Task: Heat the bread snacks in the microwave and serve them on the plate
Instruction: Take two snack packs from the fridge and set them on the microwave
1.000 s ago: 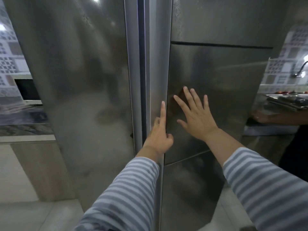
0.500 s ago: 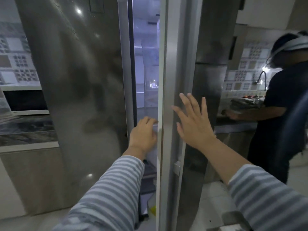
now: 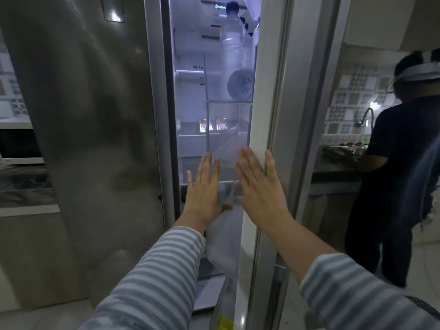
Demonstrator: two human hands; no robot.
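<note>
The tall stainless-steel side-by-side refrigerator (image 3: 90, 139) fills the left and centre of the view. Its left door is closed; the right steel door (image 3: 281, 115) stands partly open, edge toward the camera, exposing the lit white interior (image 3: 190, 96). A person in a dark shirt (image 3: 400, 175) stands at the right, facing a counter with a curved tap (image 3: 365, 116). Clear plastic water bottles (image 3: 232, 44) stand in the upper door shelf. The right hand (image 3: 259, 186), fingers straight and slightly spread, rests flat against the inner edge of the open door. The left hand (image 3: 203, 186), fingers straight and close together, reaches into the gap before the shelves. Both wear grey-striped sleeves (image 3: 154, 270). The bread snacks cannot be made out anywhere in view.
</note>
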